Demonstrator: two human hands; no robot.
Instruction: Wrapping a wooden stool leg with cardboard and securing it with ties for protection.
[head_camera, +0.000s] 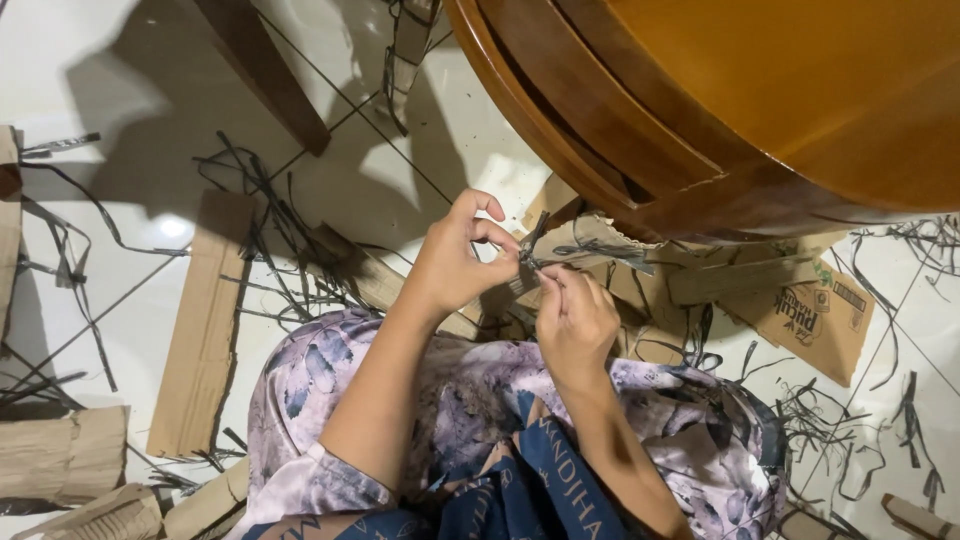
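Seen from above, a person's left hand (455, 262) and right hand (573, 322) pinch thin dark strips (560, 255) between fingertips over a lap in floral fabric (470, 400). Brown cardboard pieces (205, 320) litter the white tiled floor (120, 80) beside a round wooden table (760, 100).

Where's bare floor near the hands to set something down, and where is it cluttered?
Free: the white tile at top left, between the table leg and the long cardboard strip. Also the tile between that leg and the table edge. Crowded: under both hands, and to the right around the printed cardboard, with dark strips everywhere.
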